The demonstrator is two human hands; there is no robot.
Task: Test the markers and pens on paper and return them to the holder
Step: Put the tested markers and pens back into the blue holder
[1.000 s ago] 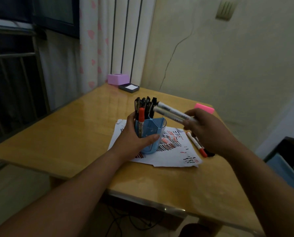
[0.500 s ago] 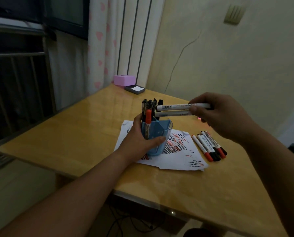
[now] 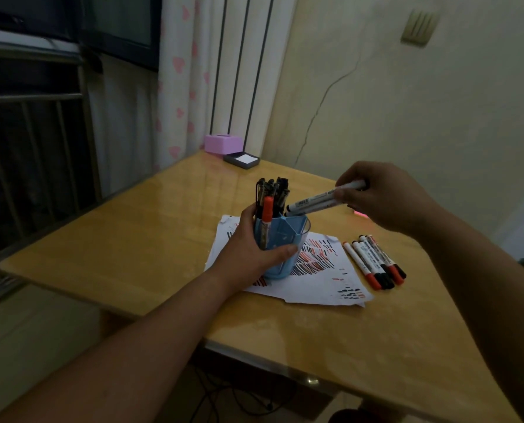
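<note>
Head view: the right hand (image 3: 386, 199) pinches two markers (image 3: 315, 200). A moment ago they lay flat in the air. Now their dark ends tip down, right over the rim of the blue holder (image 3: 285, 239). The left hand (image 3: 251, 254) wraps round the holder, which stands on the paper (image 3: 321, 279). They look ready to drop in. More markers (image 3: 373, 261) wait beside the paper.

Left of centre in the upper frame, a pink box (image 3: 223, 144) sits on the glossy wooden surface (image 3: 132, 245), with a dark tray of white notes (image 3: 242, 160) just beside it. A heart-patterned curtain (image 3: 181, 87) hangs behind.
</note>
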